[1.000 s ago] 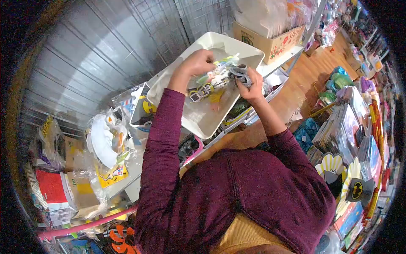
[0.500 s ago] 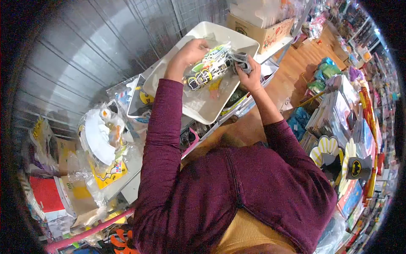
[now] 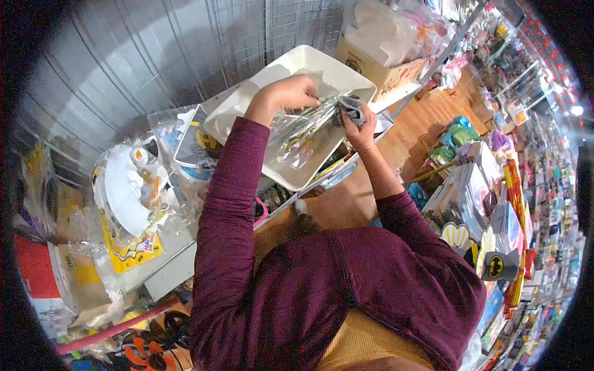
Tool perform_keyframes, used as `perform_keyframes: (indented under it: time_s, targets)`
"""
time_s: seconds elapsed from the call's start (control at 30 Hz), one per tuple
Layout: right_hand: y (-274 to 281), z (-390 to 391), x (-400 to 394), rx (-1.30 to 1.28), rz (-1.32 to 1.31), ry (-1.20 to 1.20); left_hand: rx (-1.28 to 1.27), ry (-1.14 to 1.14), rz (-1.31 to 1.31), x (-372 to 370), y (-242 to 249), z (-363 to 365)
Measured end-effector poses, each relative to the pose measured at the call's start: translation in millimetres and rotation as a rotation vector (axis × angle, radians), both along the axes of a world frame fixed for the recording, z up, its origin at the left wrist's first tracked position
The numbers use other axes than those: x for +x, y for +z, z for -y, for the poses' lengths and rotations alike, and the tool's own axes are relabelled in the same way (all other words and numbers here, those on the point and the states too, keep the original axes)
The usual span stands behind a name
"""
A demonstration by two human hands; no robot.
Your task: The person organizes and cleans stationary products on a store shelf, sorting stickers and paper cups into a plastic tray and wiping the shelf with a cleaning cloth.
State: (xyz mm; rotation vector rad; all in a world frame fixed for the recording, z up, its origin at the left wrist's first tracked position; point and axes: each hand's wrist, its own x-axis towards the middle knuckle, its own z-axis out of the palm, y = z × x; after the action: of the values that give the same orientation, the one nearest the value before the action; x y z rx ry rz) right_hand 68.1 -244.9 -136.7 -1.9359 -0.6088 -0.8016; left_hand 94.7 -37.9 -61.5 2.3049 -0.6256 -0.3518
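Through my feed I see a clear plastic packet (image 3: 303, 127), glossy and creased, held aslant over the tray (image 3: 296, 174). I can make out pale green and yellow in it, but glare and blur hide the rest from me. Right at its upper right end I see a grey cloth (image 3: 352, 111), bunched and folded. The tray is white, deep and rectangular, with rounded corners, sitting diagonally in my view.
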Motion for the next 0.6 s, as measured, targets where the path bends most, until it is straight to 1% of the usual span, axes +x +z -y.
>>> perform_keyframes:
  time_s: [0.03,0.07,0.1,0.17,0.3,0.33,0.37,0.4,0.47,0.57,0.6]
  targets:
    - [1.1,-0.3,-1.3,0.029,-0.026,0.015,0.088,-0.034,0.028,-2.0,1.6,3.3]
    - [2.6,-0.9,-3.6,0.013,0.001,-0.013,0.113,-0.012,0.145,7.3,-12.6,5.1]
    - [1.3,-0.1,-2.8,0.013,-0.002,-0.008,0.113,-0.007,0.142,8.4,-16.3,7.2]
    - [-2.4,-0.5,-0.4,0.055,-0.026,0.019,0.241,0.019,0.353,10.1,-23.1,9.9]
    - [-3.7,0.6,0.5,0.050,-0.013,0.023,0.177,0.028,0.266,-1.8,-16.0,13.4]
    - [-5.3,1.4,1.9,0.051,-0.010,0.023,0.237,0.069,0.279,-2.8,-14.3,14.3]
    - [-7.1,1.9,2.7,0.028,0.059,-0.012,0.295,0.110,0.291,-3.7,-12.7,15.3]
    - [-9.3,2.3,3.1,0.005,0.126,-0.046,0.296,0.109,0.292,-2.3,-13.4,13.6]
    - [-13.6,3.5,6.5,0.005,0.116,-0.053,0.299,0.239,0.357,2.7,-12.9,2.6]
    - [-6.2,-0.6,1.1,0.027,0.118,-0.048,-0.073,0.516,0.518,-0.6,-5.4,-16.2]
    - [-2.7,-2.0,-1.0,0.049,0.127,-0.040,-0.072,0.520,0.522,1.2,-4.6,-22.8]
